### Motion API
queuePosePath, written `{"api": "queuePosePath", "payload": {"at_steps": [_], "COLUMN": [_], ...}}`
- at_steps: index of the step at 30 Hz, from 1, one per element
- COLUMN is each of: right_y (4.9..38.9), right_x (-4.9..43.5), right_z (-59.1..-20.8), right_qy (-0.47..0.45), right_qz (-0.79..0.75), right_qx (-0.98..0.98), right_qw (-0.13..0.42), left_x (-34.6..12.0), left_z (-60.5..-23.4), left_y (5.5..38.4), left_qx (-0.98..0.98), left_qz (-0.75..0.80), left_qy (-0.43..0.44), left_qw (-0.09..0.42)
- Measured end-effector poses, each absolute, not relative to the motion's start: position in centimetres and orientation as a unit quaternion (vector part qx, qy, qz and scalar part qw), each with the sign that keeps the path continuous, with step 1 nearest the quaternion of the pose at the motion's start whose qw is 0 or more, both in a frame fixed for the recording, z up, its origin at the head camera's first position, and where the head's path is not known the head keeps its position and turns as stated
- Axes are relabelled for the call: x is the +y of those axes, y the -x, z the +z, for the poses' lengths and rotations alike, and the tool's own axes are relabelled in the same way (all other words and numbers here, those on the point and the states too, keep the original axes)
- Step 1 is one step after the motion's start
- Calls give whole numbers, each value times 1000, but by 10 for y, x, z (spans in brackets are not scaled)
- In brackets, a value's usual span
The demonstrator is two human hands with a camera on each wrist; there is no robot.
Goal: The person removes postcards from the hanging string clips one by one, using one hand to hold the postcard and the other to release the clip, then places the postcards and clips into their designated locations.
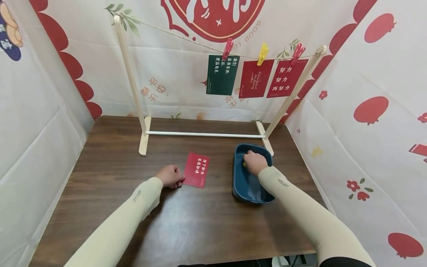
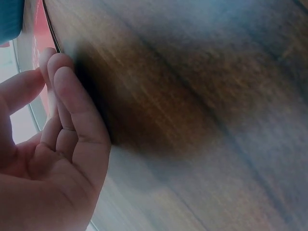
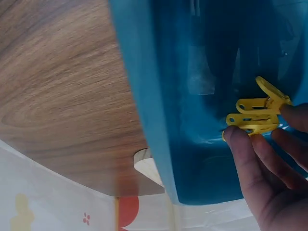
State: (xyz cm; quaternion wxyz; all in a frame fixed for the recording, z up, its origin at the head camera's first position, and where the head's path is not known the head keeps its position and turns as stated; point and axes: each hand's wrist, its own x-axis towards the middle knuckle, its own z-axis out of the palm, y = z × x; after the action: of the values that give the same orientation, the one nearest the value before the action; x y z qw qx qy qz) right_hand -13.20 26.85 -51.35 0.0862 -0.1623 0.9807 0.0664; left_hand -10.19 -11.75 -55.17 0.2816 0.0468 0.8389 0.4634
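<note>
A red card (image 1: 197, 170) with white writing lies on the table. At its near-left edge my left hand (image 1: 171, 176) pinches the card, thumb against fingertips, as the left wrist view also shows. My right hand (image 1: 255, 163) is down inside the blue bin (image 1: 236, 183). In the right wrist view its curled fingers (image 3: 243, 154) grip among yellow clothespins (image 3: 252, 119) at one end of the bin; the palm hides part of them. Which single clothespin is held I cannot tell.
Behind stands a wooden rack with a rope (image 1: 186, 38). A green card (image 1: 222, 75) and two red cards (image 1: 256, 79) hang at its right, held by pink and yellow clothespins (image 1: 262, 54). The rack's right foot (image 1: 264, 138) is close to the bin. White printed cloth surrounds the table.
</note>
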Motion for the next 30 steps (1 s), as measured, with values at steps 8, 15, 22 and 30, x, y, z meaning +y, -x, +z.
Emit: {"api": "queuePosePath", "payload": {"at_steps": [8,15,22,30], "right_y": [118,118,122,119], "right_x": [271,269,252,237], "right_z": [-524,-508,-482,-453], "right_qy": [162,164,192,193], "right_qz": [63,44,44,13], "right_qx": [981,983,979,981], "right_qw": [86,63,53,31], "left_x": [-118,-115,-124,-124], "left_z": [-553,-551,-561,-558], "left_y": [93,96,92,90], "left_qx": [823,820,822,809], "left_qz": [477,484,525,575], "left_qy": [-41,-41,-27,-34], "left_qw": [304,304,219,121]}}
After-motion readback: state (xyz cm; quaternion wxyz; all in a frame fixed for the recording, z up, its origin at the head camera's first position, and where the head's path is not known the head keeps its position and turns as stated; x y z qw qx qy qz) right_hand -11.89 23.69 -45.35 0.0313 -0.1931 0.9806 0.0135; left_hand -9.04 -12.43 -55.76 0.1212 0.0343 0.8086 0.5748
